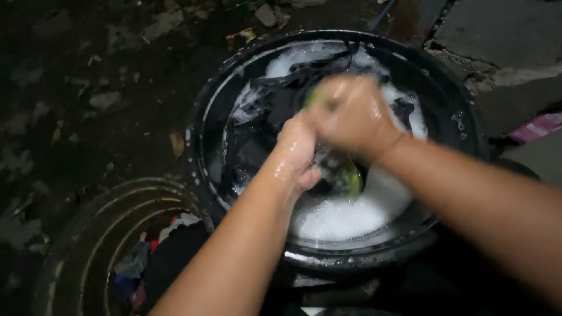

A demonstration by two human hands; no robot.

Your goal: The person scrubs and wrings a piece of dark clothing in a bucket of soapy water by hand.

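Head view, looking straight down: dark wet ground (88, 105), strewn with small stones and scraps, fills the frame from nine o'clock round to twelve, with cracked grey paving (497, 35) at one to two o'clock. At the centre sits a wide black wash basin (451, 88), round, holding water and white soap foam (339, 219) that piles thickest toward its six o'clock side. At seven o'clock, just beside the basin, stands a ribbed dark bucket (99, 234) with a heap of mixed-colour clothes (152, 263) inside.

Dark garment (263, 117), soaked and sudsy, lies in the basin, spread from its nine o'clock side up toward twelve and bunched under both hands at the middle. Both forearms come in from the bottom edge and cross toward the basin's centre. Right hand (354, 114), blurred, has its grip closed in a fist around the bunched fabric. Left hand (298, 149), wet and shiny, is likewise curled tight on the garment, touching the right hand. A yellow-green patch (350, 178) shows just below the hands; whether it is part of the garment or a separate item cannot be told. A pink striped object (538, 126) lies at three o'clock.
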